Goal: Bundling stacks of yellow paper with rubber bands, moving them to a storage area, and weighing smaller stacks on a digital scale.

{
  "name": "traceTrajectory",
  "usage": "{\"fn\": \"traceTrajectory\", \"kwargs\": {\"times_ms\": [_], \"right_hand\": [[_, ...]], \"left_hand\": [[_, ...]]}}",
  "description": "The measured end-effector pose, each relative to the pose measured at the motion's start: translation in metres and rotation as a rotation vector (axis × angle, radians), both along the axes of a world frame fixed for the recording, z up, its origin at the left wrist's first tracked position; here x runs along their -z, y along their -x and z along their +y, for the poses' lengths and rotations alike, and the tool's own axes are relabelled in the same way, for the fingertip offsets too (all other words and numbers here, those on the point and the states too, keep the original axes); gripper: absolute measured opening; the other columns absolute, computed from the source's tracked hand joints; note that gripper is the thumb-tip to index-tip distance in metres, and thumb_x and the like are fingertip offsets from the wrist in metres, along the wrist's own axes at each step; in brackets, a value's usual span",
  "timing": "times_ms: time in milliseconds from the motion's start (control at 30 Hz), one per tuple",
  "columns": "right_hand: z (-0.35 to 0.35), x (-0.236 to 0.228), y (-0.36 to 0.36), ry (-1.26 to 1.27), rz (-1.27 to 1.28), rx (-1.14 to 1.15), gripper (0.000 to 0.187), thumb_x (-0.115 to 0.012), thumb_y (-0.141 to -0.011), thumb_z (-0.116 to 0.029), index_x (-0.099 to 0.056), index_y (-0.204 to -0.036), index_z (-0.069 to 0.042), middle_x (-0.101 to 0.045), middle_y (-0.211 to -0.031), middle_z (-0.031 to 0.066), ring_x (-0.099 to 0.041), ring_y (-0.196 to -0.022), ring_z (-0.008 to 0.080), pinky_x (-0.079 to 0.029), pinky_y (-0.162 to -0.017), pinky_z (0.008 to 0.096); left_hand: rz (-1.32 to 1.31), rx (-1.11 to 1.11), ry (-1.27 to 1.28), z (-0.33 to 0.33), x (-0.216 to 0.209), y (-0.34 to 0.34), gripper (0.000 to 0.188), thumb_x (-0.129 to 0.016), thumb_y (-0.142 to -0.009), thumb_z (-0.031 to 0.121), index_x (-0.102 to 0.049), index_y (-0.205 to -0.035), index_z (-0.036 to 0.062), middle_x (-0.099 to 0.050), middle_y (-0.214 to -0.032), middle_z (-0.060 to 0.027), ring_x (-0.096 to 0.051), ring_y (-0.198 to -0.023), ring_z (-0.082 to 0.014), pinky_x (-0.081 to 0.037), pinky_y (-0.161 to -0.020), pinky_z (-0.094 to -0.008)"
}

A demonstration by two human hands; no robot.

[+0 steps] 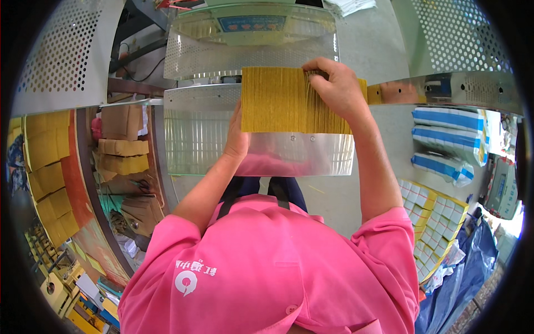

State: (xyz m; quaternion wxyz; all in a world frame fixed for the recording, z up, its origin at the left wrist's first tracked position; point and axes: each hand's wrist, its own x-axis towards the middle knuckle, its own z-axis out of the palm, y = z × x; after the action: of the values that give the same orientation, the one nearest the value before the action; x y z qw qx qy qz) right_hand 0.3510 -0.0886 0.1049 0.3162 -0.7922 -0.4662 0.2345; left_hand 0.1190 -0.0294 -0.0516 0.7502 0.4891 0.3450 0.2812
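A thick stack of yellow-brown paper sheets [275,100] stands on edge over a shiny metal surface [261,158], its many thin edges facing up. At its left end my left hand [238,139] holds it, with the fingers partly hidden behind the stack. My right hand [336,86] bends over the top from the right. Its thumb and curled fingers pinch the sheet edges near the far side. To the right of that pinch the sheets are spread more loosely; to the left they are packed tight.
Perforated metal panels [461,36] flank the far side, with a metal rail [445,88] at right. Blue-and-white wrapped bundles [448,136] and a yellow box of small white packs [434,222] lie at right. Left are stacks of yellow paper [50,178] and brown cardboard [122,122].
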Motion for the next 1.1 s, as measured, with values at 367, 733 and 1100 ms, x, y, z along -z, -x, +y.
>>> {"fn": "traceTrajectory", "kwargs": {"times_ms": [367,733,1100], "right_hand": [[0.009,0.004,0.015,0.006,-0.183,0.102,0.019,-0.057,-0.078,-0.019,-0.069,-0.085,-0.006,-0.07,-0.084,0.0123,-0.066,-0.084,0.0322,-0.051,-0.079,0.0422],[0.008,0.002,0.016,-0.032,-0.28,0.029,0.016,-0.061,-0.079,-0.017,-0.065,-0.088,-0.004,-0.069,-0.086,0.0145,-0.064,-0.084,0.0353,-0.05,-0.077,0.0448],[0.014,0.005,0.014,-0.063,-0.187,0.139,0.015,-0.058,-0.08,-0.007,-0.064,-0.093,-0.003,-0.069,-0.086,0.0165,-0.065,-0.084,0.036,-0.051,-0.075,0.0444]], "left_hand": [[-0.082,0.007,0.097,0.003,0.027,0.001,0.055,-0.039,-0.105,0.035,-0.039,-0.146,-0.0002,-0.045,-0.146,-0.0086,-0.039,-0.133,-0.017,-0.028,-0.112,-0.0283],[-0.052,-0.051,0.088,0.001,0.018,0.001,0.044,-0.047,-0.102,0.036,-0.05,-0.133,0.0052,-0.057,-0.124,-0.0028,-0.052,-0.113,-0.0132,-0.042,-0.097,-0.0297],[-0.024,-0.019,0.062,-0.002,-0.008,-0.001,0.047,-0.044,-0.103,0.034,-0.046,-0.139,0.0037,-0.052,-0.133,-0.0052,-0.047,-0.121,-0.0143,-0.036,-0.103,-0.0286]]}}
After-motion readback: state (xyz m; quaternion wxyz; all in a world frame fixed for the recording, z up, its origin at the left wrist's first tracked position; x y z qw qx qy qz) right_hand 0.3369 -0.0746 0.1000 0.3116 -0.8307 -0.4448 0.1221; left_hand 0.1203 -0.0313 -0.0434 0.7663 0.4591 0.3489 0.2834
